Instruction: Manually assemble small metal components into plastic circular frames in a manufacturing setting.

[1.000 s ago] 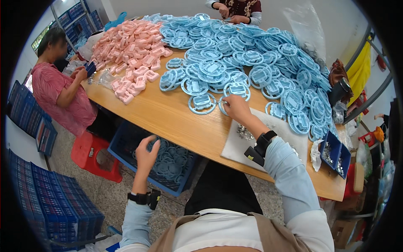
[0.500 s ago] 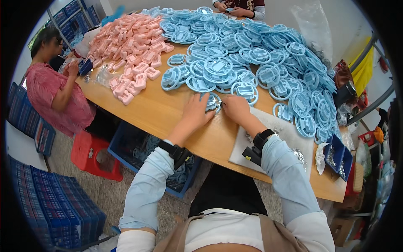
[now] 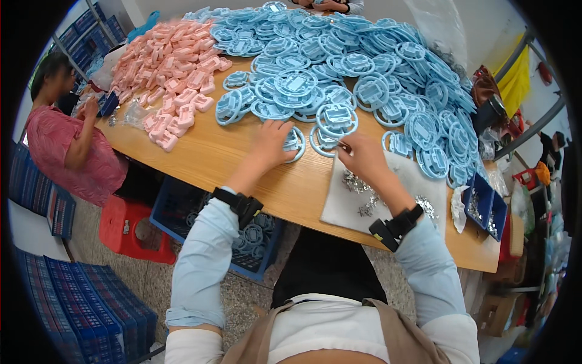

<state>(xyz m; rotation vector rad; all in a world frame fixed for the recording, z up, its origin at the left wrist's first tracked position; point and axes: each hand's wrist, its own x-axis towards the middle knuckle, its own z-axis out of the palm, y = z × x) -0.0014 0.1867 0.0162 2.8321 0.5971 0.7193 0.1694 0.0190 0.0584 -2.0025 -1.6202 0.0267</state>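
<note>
My left hand (image 3: 268, 145) grips a light-blue ring-shaped plastic part (image 3: 296, 145) at the table's near side, fingers over its left edge and thumb low on it. Apart from that piece, my right hand (image 3: 367, 159) is closed in a pinch on a thin metal tool (image 3: 343, 145), mostly hidden by the fingers. Another blue ring part (image 3: 337, 119) lies just beyond the right hand. Under the right forearm is a white mat (image 3: 339, 203) with small silver metal pieces (image 3: 357, 183) scattered on it.
A large heap of blue ring parts (image 3: 297, 85) covers the far table, with pink plastic parts (image 3: 176, 67) at left. Dark blue trays (image 3: 487, 209) of small metal pieces stand at right. A person in pink (image 3: 73, 145) works at left; another person's hands (image 3: 330, 6) show at the far side.
My right hand has drawn away to the right from the blue part, over the mat, taking the thin tool along. The left hand still holds the part. The whole view has shifted slightly.
</note>
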